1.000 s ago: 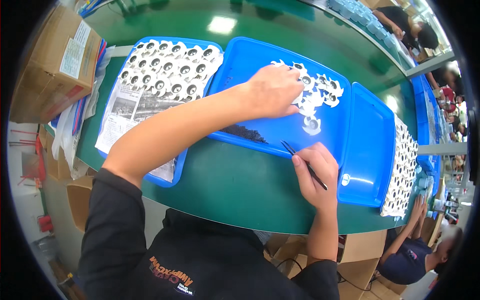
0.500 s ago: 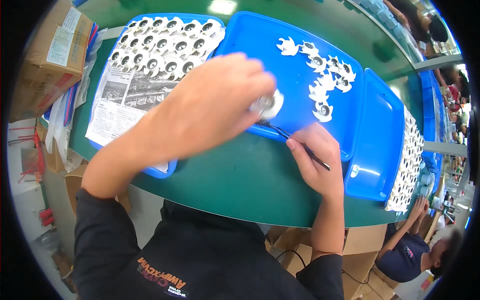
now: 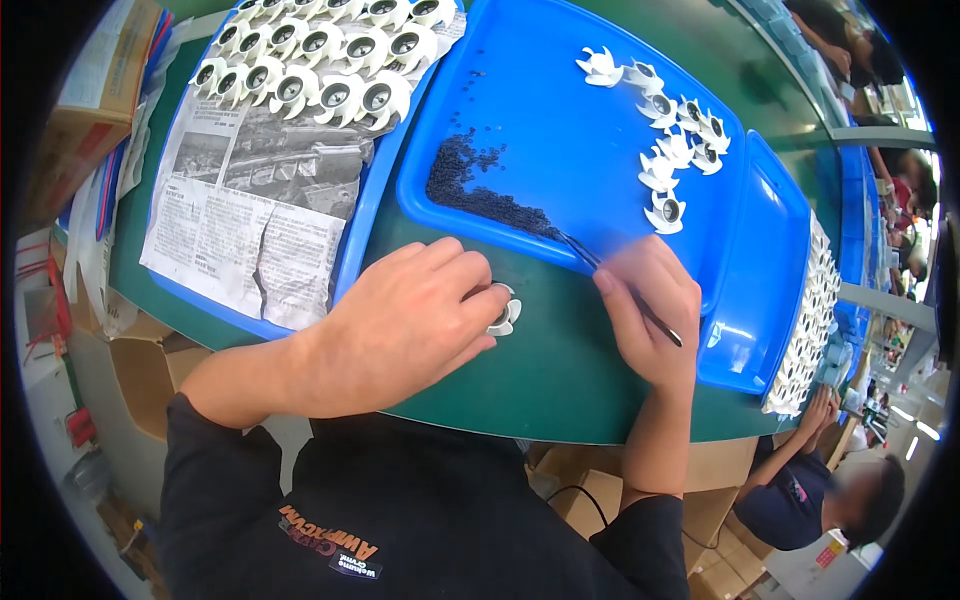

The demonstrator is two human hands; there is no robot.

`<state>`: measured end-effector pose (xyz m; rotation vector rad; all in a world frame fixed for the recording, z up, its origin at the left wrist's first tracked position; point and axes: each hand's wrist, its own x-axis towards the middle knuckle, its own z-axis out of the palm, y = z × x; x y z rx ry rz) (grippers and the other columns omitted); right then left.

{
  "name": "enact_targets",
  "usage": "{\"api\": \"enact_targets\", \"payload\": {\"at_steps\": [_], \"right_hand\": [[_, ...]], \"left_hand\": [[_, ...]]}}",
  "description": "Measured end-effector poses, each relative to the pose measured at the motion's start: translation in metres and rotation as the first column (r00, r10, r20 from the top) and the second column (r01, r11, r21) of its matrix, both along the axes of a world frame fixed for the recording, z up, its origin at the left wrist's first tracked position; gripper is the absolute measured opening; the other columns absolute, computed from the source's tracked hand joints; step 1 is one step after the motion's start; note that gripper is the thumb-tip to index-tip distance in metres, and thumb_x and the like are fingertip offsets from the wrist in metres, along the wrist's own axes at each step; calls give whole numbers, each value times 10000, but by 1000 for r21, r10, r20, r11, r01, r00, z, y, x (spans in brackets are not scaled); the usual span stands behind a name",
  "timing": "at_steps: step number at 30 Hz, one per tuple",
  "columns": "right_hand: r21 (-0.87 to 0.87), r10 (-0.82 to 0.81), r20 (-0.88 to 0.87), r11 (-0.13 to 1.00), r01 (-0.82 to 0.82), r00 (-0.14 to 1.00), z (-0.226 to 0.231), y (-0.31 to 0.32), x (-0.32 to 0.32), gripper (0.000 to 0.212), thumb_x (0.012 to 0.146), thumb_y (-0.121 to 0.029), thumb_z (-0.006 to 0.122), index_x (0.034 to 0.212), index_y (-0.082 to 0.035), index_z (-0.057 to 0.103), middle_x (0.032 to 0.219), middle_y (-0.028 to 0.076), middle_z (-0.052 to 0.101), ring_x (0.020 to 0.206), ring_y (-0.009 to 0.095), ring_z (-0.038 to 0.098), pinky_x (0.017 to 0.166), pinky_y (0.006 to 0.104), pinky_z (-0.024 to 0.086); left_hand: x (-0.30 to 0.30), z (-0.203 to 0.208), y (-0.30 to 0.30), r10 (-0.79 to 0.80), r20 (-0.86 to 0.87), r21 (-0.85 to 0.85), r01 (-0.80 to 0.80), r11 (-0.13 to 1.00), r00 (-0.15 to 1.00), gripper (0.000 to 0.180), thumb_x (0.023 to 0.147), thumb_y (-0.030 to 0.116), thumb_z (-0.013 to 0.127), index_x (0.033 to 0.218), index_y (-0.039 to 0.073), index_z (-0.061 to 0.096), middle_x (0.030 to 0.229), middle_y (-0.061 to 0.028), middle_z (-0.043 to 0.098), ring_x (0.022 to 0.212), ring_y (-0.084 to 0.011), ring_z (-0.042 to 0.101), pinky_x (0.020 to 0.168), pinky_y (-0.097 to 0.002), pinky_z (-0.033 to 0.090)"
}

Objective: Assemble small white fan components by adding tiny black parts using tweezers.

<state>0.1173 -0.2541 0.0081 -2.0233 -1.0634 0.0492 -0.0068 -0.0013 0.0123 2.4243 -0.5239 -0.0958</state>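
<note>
My left hand (image 3: 405,325) is closed on a small white fan impeller (image 3: 511,314) over the green tabletop, close to the near edge. Fingers cover most of that impeller. In my right hand (image 3: 652,305), slightly blurred, are dark tweezers (image 3: 583,250). Their tips reach over the near rim of the middle blue tray (image 3: 560,130) to a heap of tiny black pieces (image 3: 490,205), too small to make out singly. Whether the tips grip a piece, I cannot tell. Several loose white impellers (image 3: 665,211) with dark centres lie along the tray's right side.
On the left, a newspaper-lined blue tray (image 3: 352,262) carries rows of white impellers (image 3: 338,97). A narrower blue tray (image 3: 745,290) sits at right, beside more impellers (image 3: 805,330). A cardboard box (image 3: 90,120) stands far left. Another person (image 3: 800,500) works at the lower right.
My left hand has come back from over the middle tray toward me, still holding the impeller, uncovering the black heap. The right hand stays near the tray rim with the tweezers. The view has shifted slightly.
</note>
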Motion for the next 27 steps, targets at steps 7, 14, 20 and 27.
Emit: {"api": "enact_targets", "payload": {"at_steps": [7, 14, 20, 27], "right_hand": [[137, 6, 27, 991, -10, 1000, 6, -8, -17, 116, 831, 71, 781, 902, 9, 713, 830, 120, 692, 723, 282, 631, 660, 374, 506], [91, 265, 40, 959, -267, 964, 4, 14, -41, 256, 767, 8, 868, 962, -24, 705, 877, 90, 675, 762, 295, 625, 705, 412, 537], [36, 273, 85, 960, -277, 958, -1, 21, -43, 292, 734, 15, 876, 955, -30, 691, 854, 86, 656, 748, 287, 610, 686, 405, 519], [25, 276, 95, 960, -280, 956, -1, 22, -42, 301, 723, 13, 879, 954, -31, 690, 857, 82, 655, 749, 284, 610, 689, 401, 514]], "left_hand": [[1, -1, 3, 83, 101, 77, -91, 993, 991, 327, 803, 103, 836, 1097, 23, 720, 1008, -84, 620, 959, -284, 614, 831, -408, 513], [4, -8, 6, 131, 92, -23, -129, 991, 987, 319, 801, 88, 840, 1087, 14, 720, 1001, -102, 633, 951, -299, 635, 820, -418, 537], [3, -10, 7, 139, 88, -62, -134, 989, 986, 316, 811, 80, 844, 1090, 2, 719, 1006, -109, 641, 956, -301, 642, 820, -414, 544], [3, -9, 8, 137, 87, -55, -132, 990, 987, 311, 814, 75, 847, 1087, -6, 720, 1007, -109, 643, 961, -298, 646, 826, -409, 549]]}}
